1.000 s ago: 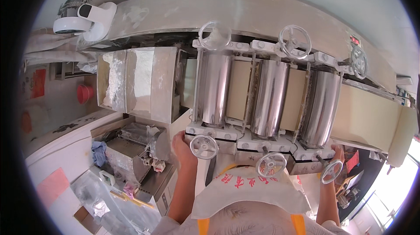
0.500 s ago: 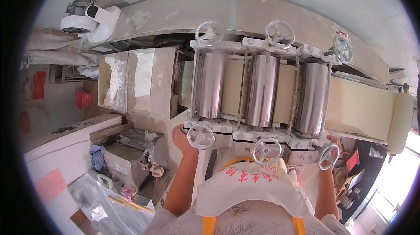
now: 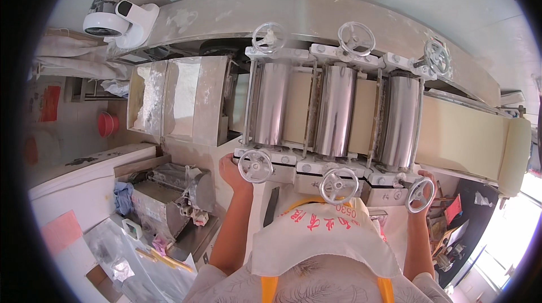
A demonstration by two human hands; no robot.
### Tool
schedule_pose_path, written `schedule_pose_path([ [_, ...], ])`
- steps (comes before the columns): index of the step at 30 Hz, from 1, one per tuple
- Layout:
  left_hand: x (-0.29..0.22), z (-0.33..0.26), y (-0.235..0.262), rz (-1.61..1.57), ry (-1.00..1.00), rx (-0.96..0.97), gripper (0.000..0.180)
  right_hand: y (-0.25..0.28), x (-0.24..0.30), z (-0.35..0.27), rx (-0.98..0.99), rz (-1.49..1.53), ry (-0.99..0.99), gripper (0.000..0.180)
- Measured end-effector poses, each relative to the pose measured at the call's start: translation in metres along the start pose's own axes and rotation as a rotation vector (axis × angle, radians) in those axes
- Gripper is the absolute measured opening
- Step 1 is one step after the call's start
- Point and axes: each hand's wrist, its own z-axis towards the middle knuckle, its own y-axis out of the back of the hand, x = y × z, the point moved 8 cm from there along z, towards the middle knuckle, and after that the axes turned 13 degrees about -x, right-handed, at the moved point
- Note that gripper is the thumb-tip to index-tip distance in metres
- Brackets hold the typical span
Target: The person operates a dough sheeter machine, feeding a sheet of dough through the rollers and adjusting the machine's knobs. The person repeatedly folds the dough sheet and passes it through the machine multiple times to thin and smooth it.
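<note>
A dough-rolling machine stands before me, with three shiny steel rollers across a pale dough sheet. The sheet winds onto a thick dough roll at the right end. My left hand is against the near left corner of the machine frame, beside the left handwheel. At the near right corner, my right hand is partly behind the right handwheel. The fingers of both hands are mostly hidden, so their grip does not show. Between them sits the middle handwheel.
Left of the rollers is a metal hopper with white flour in it. A floury motor-like unit stands at the lower left, near a plastic-covered surface. A white fan stands far left, above a red bucket. A cluttered dark shelf is at right.
The whole view has shifted slightly, so the machine sits a little further up and left. Both hands stay at the same machine corners.
</note>
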Motion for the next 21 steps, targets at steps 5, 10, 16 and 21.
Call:
schedule_pose_path([
  [5,0.004,0.001,0.000,-0.032,0.027,0.009,0.028,-0.004,-0.021,-0.003,0.002,0.124,-0.159,0.021],
  [10,-0.002,-0.001,0.000,-0.071,-0.024,-0.004,0.029,-0.005,-0.013,-0.001,-0.021,0.175,-0.171,0.021],
  [16,-0.004,-0.001,0.000,-0.022,-0.064,-0.015,0.029,-0.003,-0.015,0.000,-0.062,0.159,-0.139,0.016],
  [21,-0.005,0.000,0.001,0.020,-0.126,-0.022,0.028,-0.002,-0.003,0.002,-0.057,0.147,-0.079,0.018],
])
